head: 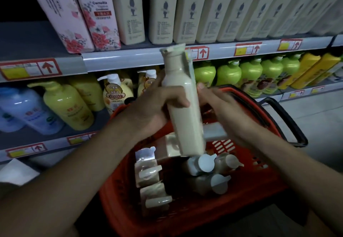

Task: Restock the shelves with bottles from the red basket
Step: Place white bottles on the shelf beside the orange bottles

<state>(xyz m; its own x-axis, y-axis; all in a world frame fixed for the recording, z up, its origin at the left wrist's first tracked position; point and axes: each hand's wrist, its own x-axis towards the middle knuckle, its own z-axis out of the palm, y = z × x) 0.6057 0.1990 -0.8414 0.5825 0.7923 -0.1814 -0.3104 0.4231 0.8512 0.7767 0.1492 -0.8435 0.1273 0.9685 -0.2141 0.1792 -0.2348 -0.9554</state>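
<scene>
**Holding a cream bottle upright above the red basket**

Gripping from the left, the left hand (157,105) has its fingers (178,100) wrapped across the front of the cream bottle (185,110) about midway up its body, clamped on it. The bottle stands nearly upright, tilted slightly to the left at the top, its flat cap (173,49) rising well above the fingers and overlapping the shelf edge rail (120,58). Its base hangs below the fingers, just over the bottles in the basket.

To the right of the bottle, the right hand (222,106) lies alongside it, fingertips (201,88) at the bottle's right edge near its upper body. Whether they press the bottle or only sit beside it cannot be told; the fingers look loosely extended, not curled around it.

Beneath both hands sits the red basket (250,205), with more cream bottles (202,166) lying on their sides inside, caps pointing right. Its black handle (289,121) lies beyond the right hand. Behind the fingers, the upper shelf holds tall cream bottles (163,17); the lower one holds yellow (66,105) and green pump bottles (250,75).
</scene>
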